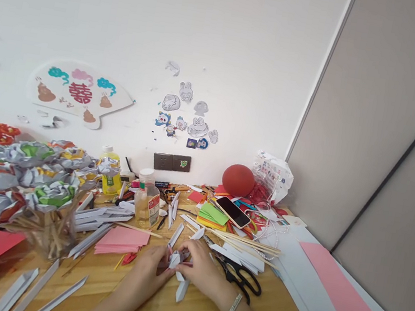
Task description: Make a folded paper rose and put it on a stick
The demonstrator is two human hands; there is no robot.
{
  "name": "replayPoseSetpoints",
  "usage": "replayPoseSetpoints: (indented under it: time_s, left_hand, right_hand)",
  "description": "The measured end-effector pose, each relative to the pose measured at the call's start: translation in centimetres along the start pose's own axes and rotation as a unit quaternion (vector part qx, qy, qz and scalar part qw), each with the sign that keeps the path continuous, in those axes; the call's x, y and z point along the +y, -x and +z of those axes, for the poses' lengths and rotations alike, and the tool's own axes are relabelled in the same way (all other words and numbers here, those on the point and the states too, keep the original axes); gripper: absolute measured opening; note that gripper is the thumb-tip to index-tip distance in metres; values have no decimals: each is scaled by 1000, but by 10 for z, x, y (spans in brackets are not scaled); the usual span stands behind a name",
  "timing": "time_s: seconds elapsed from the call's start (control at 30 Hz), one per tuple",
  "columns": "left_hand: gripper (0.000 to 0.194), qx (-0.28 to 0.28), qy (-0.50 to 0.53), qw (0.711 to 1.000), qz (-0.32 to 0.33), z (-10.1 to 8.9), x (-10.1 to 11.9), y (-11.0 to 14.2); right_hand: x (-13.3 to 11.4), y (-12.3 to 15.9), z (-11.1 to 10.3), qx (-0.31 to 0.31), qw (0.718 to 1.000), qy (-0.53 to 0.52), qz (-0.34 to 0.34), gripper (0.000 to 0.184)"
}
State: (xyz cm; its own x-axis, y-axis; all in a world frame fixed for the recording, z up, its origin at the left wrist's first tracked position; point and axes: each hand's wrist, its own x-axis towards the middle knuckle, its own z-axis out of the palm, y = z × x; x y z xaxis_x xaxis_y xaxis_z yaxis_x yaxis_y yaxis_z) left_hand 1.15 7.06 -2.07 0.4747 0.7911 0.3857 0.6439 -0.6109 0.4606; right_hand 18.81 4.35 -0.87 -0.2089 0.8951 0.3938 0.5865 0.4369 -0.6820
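Note:
Between my two hands is a white folded-paper piece with several paper strips sticking out around it, low over the wooden table. My left hand pinches its left side with thumb and fingers. From the right, my right hand closes thumb and fingers on the same piece, a bracelet on its wrist. Part of the folded paper is hidden by the fingers. Just left of my left hand lies a stack of pink paper. Black-handled scissors rest right of my right hand.
Paper flowers on sticks crowd the left. Folded white strips lie at the front left. Behind my hands stand a glue bottle and a yellow bottle. A phone, wooden sticks and a red balloon are at the right.

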Motion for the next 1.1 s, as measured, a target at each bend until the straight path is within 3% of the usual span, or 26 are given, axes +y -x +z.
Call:
replayPoseSetpoints:
  time_s: [0.17, 0.43, 0.57, 0.73, 0.93, 1.1]
  left_hand:
    - [23, -2, 30, 1000, -2, 0, -4, 2]
    - [15, -15, 38, 999, 13, -4, -6, -2]
    - [13, -16, 41, 999, 21, -2, -7, -3]
    - [16, -15, 44, 999, 20, -1, -6, -2]
    - [17, -20, 51, 998, 19, -3, -5, -1]
    - [25, -25, 55, 998, 22, -5, -8, 0]
  right_hand:
    - [1, -1, 4, 10, 1000, 5, 8, 28]
    - [7, -2, 2, 21, 999, 30, -4, 23]
    - [7, -2, -1, 2, 998, 57, -41, 14]
    - [4, 0, 3, -9, 995, 80, -59, 16]
    - [7, -1, 5, 8, 995, 90, -28, 16]
    - [10, -1, 0, -3, 995, 98, -24, 30]
